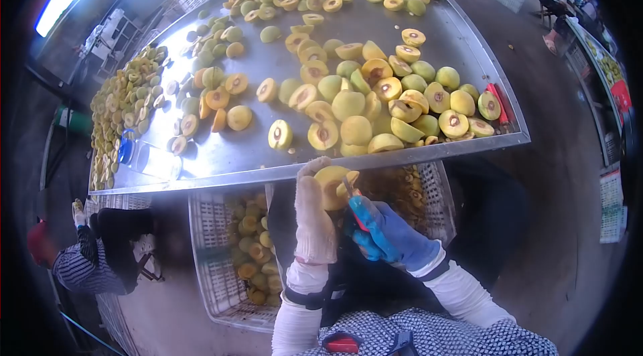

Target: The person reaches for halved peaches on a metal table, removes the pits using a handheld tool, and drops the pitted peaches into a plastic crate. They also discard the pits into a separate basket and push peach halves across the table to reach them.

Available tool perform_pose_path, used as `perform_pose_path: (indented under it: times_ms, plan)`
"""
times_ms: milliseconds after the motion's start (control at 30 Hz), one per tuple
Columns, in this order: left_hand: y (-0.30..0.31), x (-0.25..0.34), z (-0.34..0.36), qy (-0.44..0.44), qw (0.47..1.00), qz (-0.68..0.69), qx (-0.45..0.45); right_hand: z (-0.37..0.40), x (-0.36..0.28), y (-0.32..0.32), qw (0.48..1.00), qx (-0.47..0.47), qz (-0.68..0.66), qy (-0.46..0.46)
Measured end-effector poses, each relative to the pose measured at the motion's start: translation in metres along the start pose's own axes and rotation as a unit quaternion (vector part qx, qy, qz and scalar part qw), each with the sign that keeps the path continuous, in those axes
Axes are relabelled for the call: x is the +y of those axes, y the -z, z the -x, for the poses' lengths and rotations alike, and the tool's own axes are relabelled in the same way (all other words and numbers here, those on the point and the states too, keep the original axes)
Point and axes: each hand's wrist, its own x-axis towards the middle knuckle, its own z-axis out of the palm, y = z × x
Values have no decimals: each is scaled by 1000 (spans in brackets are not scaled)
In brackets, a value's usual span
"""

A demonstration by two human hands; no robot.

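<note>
The fruit point(328, 180) in hand is pale yellow with a slight green cast, smooth and rounded on its left, with a narrow curved piece standing out at its right. It sits just off the near edge of the metal table point(231, 170), above a white crate point(429, 222). The left hand point(315, 222), in a white knit glove, has its grip closed around the left side. The right hand point(398, 232), blue-gloved, has its grip clamped on a red-handled tool point(360, 222) – its tip appears to meet the fruit, though the blurred view leaves that contact uncertain. On the table's near right lie cut fruit halves point(323, 134) – green-yellow skins, yellow flesh, brown centres.
</note>
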Motion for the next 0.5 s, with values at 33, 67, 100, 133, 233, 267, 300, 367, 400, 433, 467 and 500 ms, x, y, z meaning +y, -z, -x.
perform_pose_path:
  times_ms: [33,67,100,133,233,267,300,367,400,433,467,500]
  plan:
    - [-1,-2,-1,20,999,38,10,1,1,1,1000,14,-24,-13]
    - [-1,-3,-1,17,999,33,12,1,5,4,1000,15,-23,-14]
    - [4,-8,-3,18,999,33,13,2,10,7,1000,21,-8,-7]
    - [11,-17,-8,23,1000,14,3,1,13,10,1000,26,8,0]
    - [17,-22,-9,39,999,-22,-5,-1,16,18,988,57,121,71]
    - [17,-23,-9,49,998,-34,-6,-1,13,20,989,59,119,70]
    - [15,-23,-8,52,998,-34,-7,-1,8,22,972,64,203,103]
    - [9,-22,-8,-8,987,-160,-8,-2,3,26,946,71,286,134]
    - [10,-22,-9,-8,987,-158,-9,-3,3,27,941,76,305,128]
    - [14,-22,-9,8,986,-165,-26,-4,3,29,935,80,324,122]
    - [16,-21,-10,23,984,-174,-44,-4,3,29,935,82,323,121]
    - [15,-21,-10,25,983,-174,-44,-3,5,30,933,81,331,114]
